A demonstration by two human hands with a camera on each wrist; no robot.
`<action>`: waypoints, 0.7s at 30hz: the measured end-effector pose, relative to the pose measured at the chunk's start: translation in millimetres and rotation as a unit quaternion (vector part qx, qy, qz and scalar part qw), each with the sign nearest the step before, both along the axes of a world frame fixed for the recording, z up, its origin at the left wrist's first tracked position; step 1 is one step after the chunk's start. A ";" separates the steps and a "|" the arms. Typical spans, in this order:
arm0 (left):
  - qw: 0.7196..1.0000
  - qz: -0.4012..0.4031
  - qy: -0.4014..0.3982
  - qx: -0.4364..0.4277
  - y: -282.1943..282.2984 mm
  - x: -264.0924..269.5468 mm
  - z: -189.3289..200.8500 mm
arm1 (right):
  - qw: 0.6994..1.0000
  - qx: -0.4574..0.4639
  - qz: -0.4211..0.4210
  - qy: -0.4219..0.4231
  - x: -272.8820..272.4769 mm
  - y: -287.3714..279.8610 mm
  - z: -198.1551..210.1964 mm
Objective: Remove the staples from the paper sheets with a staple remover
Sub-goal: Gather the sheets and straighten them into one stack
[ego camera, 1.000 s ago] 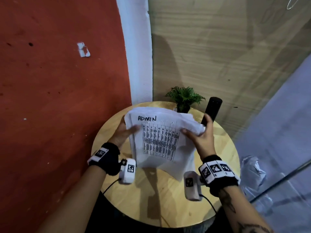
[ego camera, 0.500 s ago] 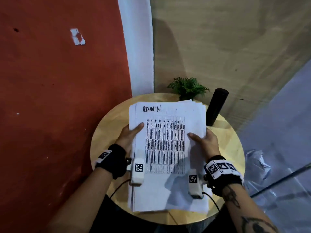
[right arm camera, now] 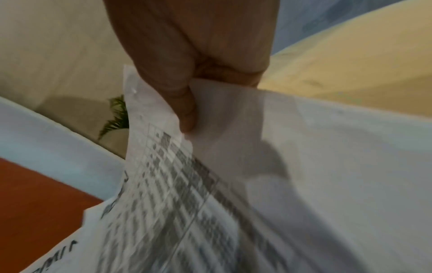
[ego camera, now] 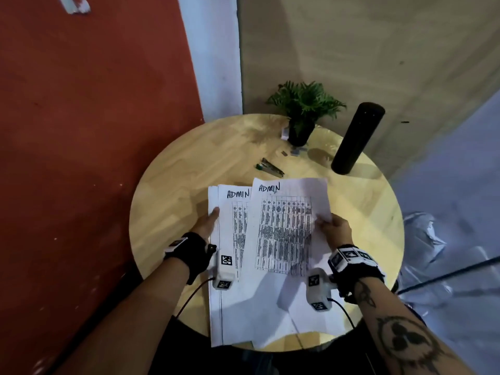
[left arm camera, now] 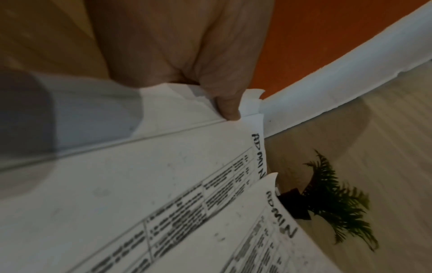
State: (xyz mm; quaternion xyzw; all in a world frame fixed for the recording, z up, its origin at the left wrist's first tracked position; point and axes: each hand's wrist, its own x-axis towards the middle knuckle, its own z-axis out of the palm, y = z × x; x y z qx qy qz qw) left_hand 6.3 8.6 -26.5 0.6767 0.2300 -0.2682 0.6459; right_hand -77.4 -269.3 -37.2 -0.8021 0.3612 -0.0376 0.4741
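Carrying everything is a round wood counter [ego camera: 167, 190]. Nearest the person lie the sheets [ego camera: 230, 307], hanging a bit over the near rim; left hand [ego camera: 207, 224] holds their left edge, thumb on top, fingers under. Top sheet [ego camera: 284, 234], marked ADMIN w/ a table, is pinched at its right edge by the right hand [ego camera: 334, 230] and tilted off the rest. Behind: black cylinder [ego camera: 357, 139] upright at right, small plant [ego camera: 304, 109] at the far rim. Staple remover [ego camera: 270, 167] lies between sheets & plant, untouched.
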 end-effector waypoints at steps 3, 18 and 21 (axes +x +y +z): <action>1.000 0.001 0.005 0.028 2.2 5.6 -12.5 | 0.994 0.007 0.055 0.093 0.2 3.6 -15.8; 0.898 -0.054 -0.302 0.314 -4.1 6.0 -41.8 | 0.966 -0.092 0.114 0.211 17.3 27.4 -38.7; 0.954 -0.091 -0.190 0.212 -10.2 2.8 -47.1 | 0.966 -0.091 0.115 0.212 17.0 27.4 -38.7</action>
